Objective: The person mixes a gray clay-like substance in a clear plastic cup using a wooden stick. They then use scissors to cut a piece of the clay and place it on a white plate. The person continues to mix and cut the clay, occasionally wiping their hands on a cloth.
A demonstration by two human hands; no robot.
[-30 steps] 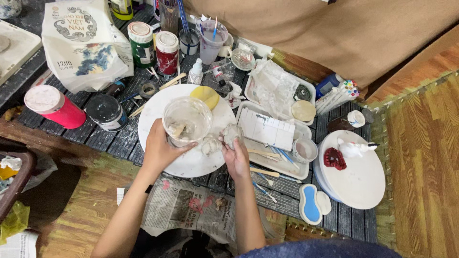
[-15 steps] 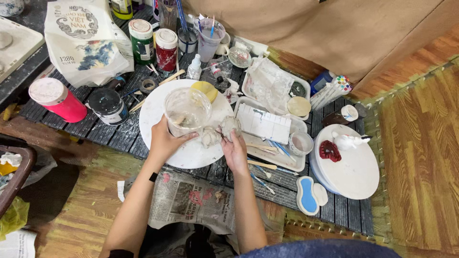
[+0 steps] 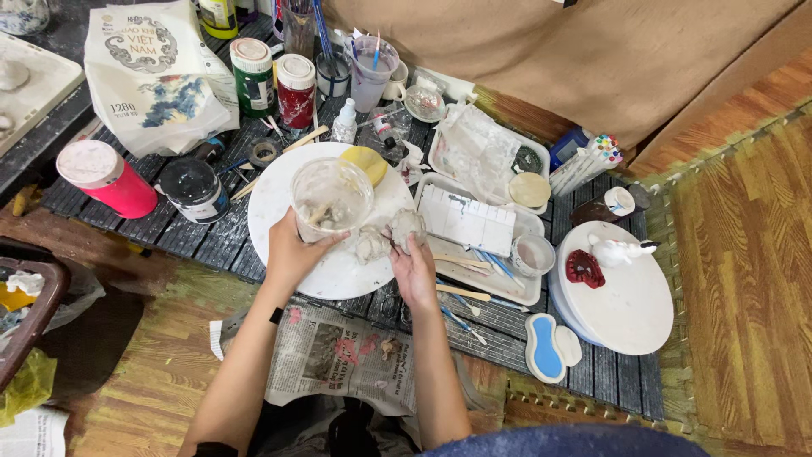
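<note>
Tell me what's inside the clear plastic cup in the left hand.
The clear plastic cup, gripped by the left hand over the round white board, holds pale grey, clay-like lumps low inside. Its smeared wall and the fingers hide the bottom, so the amount is unclear.

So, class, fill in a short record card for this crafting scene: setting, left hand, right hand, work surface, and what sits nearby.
Setting: low dark slatted table crowded with craft supplies, seen from above
Left hand: grips a clear plastic cup with grey lumps inside
Right hand: pinches a lump of grey clay; another lump lies beside it
Work surface: round white board
Nearby: yellow sponge, pink canister, red and green jars, newspaper, second round board with a red piece
</note>
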